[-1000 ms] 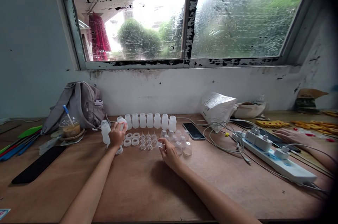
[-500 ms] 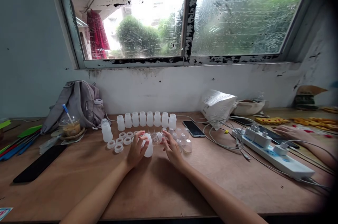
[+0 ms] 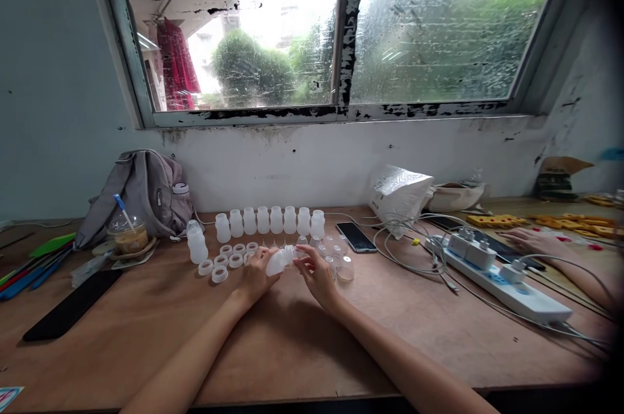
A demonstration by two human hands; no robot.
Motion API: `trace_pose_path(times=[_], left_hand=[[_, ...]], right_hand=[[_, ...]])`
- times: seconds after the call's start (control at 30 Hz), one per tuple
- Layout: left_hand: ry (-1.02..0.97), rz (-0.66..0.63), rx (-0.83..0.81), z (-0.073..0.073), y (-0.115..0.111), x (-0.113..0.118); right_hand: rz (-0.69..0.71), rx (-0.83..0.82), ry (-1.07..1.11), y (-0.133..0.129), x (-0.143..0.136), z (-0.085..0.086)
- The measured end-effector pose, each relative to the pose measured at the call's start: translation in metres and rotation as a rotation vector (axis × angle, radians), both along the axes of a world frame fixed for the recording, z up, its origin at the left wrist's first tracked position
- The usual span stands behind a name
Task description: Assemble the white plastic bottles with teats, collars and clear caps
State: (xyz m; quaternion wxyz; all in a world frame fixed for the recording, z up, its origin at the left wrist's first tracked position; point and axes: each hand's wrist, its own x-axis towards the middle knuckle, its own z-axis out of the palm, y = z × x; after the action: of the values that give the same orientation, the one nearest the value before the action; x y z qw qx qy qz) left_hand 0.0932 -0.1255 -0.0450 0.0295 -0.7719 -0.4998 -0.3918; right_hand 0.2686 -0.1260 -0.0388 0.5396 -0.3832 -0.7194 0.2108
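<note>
My left hand (image 3: 257,273) is closed around a frosted white baby bottle (image 3: 277,263), which tilts with its top toward the right. At that top sits a pale ribbed screw ring (image 3: 290,253), and my right hand (image 3: 314,271) pinches it by the side. Several white rings (image 3: 220,273) lie left of my left hand. Behind the hands, open bottles (image 3: 263,220) stand upright in a row. Another bottle (image 3: 197,244), with a top fitted, stands at the row's left end. Several clear domed caps (image 3: 346,269) are just right of my right hand.
A phone (image 3: 357,237), tangled cables and a power strip (image 3: 497,281) lie to the right. Further right rests another person's hand (image 3: 529,242). On the left are a drink cup (image 3: 129,232), a backpack (image 3: 146,196) and a black flat case (image 3: 73,305).
The bottle was upright by my left hand and now tilts right in its grasp. My right hand has brought the ribbed ring left onto the bottle's top.
</note>
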Motion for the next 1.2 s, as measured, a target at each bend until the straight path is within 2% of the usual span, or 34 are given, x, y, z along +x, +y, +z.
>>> trace_pose_path(times=[0.2,0.43,0.73,0.87,1.03,1.2], left_hand=[[0.146,0.014,0.052,-0.001,0.009,-0.012],[0.181,-0.042,0.083,-0.001,0.008,-0.013],[0.217,-0.033,0.09,0.0,0.007,-0.013],[0.231,-0.035,0.11,0.001,0.007,-0.014],[0.273,-0.053,0.134,0.002,0.006,-0.014],[0.298,-0.078,0.148,0.001,0.005,-0.014]], right_hand=[[0.035,0.0,-0.029,0.002,-0.001,-0.003],[0.053,-0.024,0.006,0.004,0.001,-0.004],[0.123,-0.071,0.108,0.006,0.001,-0.003],[0.043,-0.072,0.004,0.008,0.003,-0.002],[-0.075,0.019,-0.194,0.009,0.007,0.001],[-0.084,0.038,-0.254,0.012,0.008,-0.001]])
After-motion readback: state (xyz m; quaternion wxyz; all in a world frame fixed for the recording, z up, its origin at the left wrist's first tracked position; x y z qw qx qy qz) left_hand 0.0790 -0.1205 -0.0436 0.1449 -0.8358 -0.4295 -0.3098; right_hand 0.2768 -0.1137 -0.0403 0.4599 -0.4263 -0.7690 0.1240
